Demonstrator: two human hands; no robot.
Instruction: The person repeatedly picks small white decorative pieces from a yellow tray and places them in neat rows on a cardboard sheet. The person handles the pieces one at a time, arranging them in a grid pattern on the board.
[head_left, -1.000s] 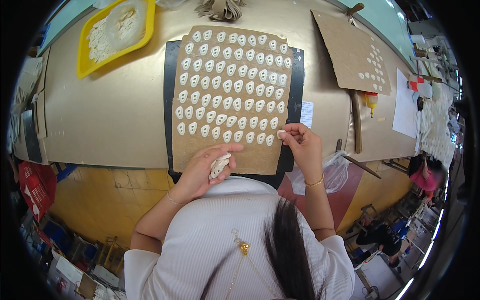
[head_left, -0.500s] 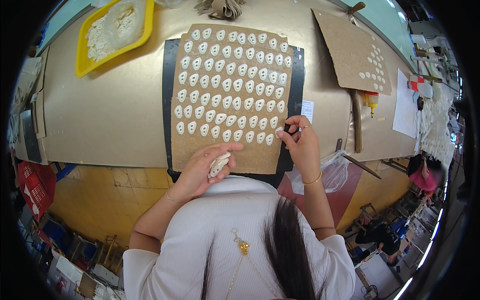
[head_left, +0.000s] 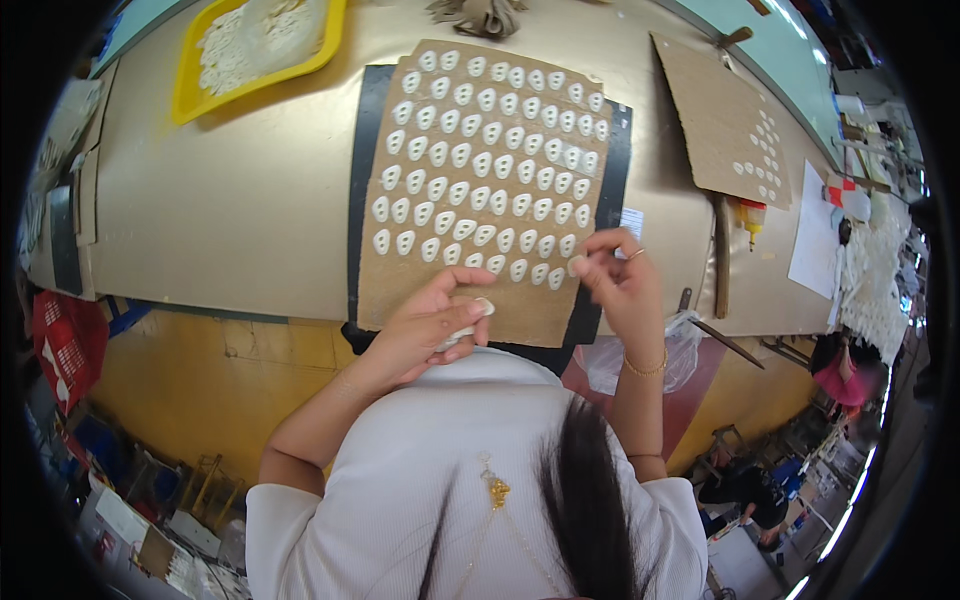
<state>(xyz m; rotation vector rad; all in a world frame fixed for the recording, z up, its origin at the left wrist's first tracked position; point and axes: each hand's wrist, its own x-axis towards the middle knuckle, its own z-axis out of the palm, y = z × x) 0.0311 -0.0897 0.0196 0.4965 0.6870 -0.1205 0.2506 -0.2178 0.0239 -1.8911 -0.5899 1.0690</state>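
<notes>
A brown cardboard sheet (head_left: 540, 312) lies on a black board (head_left: 371, 120), covered in rows of small white teardrop-shaped pieces (head_left: 503, 165) with two dark spots each. My left hand (head_left: 415, 330) is over the sheet's near left part, curled around several loose white pieces; one (head_left: 484, 307) sticks out between thumb and fingers. At the right edge of the sheet, my right hand (head_left: 625, 285) pinches a single white piece (head_left: 577, 266) between thumb and forefinger, close to the end of the nearest row.
At the far left stands a yellow tray (head_left: 185, 85) with many white pieces and a plastic bag. A second cardboard sheet (head_left: 700, 125) with white pieces lies right, beside a yellow glue bottle (head_left: 752, 217). Scissors-like metal blade (head_left: 730, 343) and clear plastic bag (head_left: 680, 360) are near the front edge.
The whole scene has shifted slightly to the right in view. In my left hand, a white piece now shows at the thumb tip. My right hand still pinches its piece by the sheet's right edge.
</notes>
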